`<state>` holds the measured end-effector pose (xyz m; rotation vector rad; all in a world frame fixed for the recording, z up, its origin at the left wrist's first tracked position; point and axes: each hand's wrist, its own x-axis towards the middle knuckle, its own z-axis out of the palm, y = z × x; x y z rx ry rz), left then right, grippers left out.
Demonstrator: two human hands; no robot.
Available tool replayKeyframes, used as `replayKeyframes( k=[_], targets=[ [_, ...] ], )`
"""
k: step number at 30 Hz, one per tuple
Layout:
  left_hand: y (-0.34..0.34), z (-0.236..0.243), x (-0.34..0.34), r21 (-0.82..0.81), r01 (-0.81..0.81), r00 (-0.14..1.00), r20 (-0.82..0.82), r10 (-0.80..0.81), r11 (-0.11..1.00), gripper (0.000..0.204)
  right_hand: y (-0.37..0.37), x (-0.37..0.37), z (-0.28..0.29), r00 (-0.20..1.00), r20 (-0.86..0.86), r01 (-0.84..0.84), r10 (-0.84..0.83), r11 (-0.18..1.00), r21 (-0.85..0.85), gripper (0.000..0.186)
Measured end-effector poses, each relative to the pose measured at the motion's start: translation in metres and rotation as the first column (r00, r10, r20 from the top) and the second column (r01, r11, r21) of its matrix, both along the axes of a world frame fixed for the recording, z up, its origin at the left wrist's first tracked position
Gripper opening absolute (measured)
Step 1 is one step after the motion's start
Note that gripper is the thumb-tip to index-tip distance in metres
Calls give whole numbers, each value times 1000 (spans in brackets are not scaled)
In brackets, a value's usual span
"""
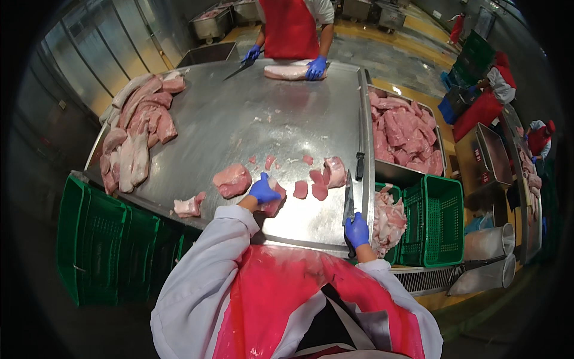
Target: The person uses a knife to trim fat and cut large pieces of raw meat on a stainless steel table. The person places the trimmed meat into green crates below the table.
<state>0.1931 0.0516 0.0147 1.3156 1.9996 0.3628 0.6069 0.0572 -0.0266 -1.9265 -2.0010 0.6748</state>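
Observation:
My left hand (263,189), in a blue glove, grips a piece of pink meat (274,206) on the steel table, with the palm over it and part of the meat hidden. My right hand (357,230), also gloved in blue, is closed round the black handle of a knife (349,206). Its blade points away from me near the table's right edge. A larger lump of meat (232,180) lies left of my left hand, and a smaller fatty piece (189,206) farther left. Between my hands are several small cut pieces (301,189) and a fat-edged chunk (335,172).
A second knife (360,164) lies along the steel table's (227,113) right side. Long meat slabs (140,122) are heaped at left. Across, a co-worker's gloved hands (315,68) hold a knife and a slab. Right stand a meat-filled metal bin (443,140) and green crates (433,224).

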Motion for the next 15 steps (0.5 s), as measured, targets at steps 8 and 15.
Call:
replayKeyframes(
  k=[8,15],
  targets=[
    [-128,-28,-42,-136,-554,163,950,267,822,72,16,-57,85,915,174,-397,363,886,240,76],
    [-254,24,-64,-246,-804,-102,954,283,541,72,102,-153,37,686,344,-720,641,668,191,115]
  ],
)
